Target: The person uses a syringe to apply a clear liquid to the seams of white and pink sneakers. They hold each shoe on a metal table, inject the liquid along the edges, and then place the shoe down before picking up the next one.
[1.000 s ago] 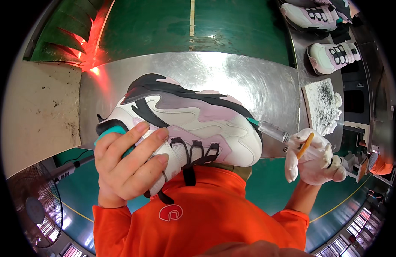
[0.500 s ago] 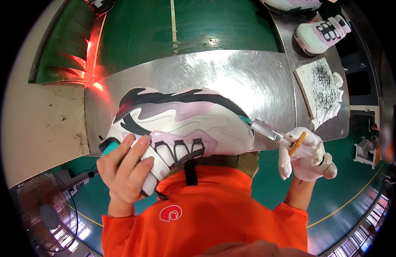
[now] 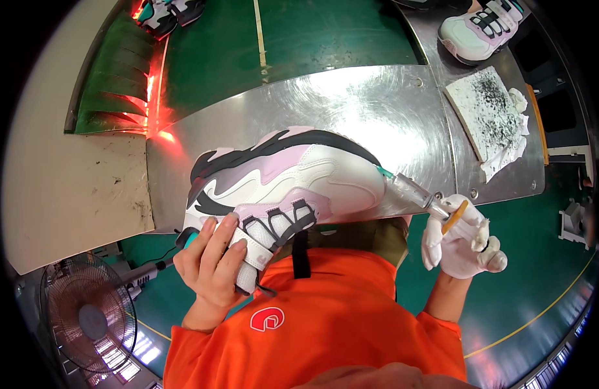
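Observation:
A white sneaker with lilac and black parts lies tilted on its side over the metal tabletop's near edge, its toe to the right and its sole edge facing away. My bare left hand grips it around the ankle opening, fingers over the strap. In my right hand, which wears a white glove, is a clear syringe. Its green tip meets the seam between upper and sole at the toe, or lies very close to it. A yellow-brown strip shows by the gloved fingers.
A white pad with black smudges and crumpled white material lies on the right. Beyond it stands another sneaker. A green conveyor belt runs at the far side, with red-lit flaps at left. A fan stands lower left.
The sneaker has turned slightly, its toe moving away from me. The syringe tip stays at the toe seam. More of the dark shoes at the far left shows on the belt. The view has shifted.

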A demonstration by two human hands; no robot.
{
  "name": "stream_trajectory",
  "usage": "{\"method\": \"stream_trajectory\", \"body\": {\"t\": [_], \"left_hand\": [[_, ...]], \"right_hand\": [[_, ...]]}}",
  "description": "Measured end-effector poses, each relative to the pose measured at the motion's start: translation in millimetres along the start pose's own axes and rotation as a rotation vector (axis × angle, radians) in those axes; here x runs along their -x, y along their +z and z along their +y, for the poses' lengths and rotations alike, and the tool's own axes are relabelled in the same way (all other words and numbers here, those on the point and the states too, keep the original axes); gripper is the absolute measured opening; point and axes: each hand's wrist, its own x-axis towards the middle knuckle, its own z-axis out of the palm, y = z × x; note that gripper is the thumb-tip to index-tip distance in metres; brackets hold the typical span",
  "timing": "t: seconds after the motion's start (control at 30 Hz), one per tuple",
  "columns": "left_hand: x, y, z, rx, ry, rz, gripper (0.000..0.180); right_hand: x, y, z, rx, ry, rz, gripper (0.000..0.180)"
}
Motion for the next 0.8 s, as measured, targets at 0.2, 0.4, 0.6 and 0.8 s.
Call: {"method": "stream_trajectory", "body": {"t": [0.2, 0.4, 0.6, 0.8], "left_hand": [[7, 1, -3, -0.029, 0.071, -0.031, 0.052], [6, 1, 5, -0.025, 0.044, -0.037, 0.062], [6, 9, 7, -0.010, 0.043, 0.041, 0.062], [9, 14, 7, 0.002, 0.049, 0.074, 0.058]], "right_hand": [[11, 11, 8, -0.016, 0.008, 0.007, 0.112], [23, 26, 28, -0.011, -0.101, 0.136, 0.113], [31, 41, 43, 0.065, -0.172, 0.249, 0.094], [37, 53, 49, 0.148, -0.190, 0.311, 0.067]]}}
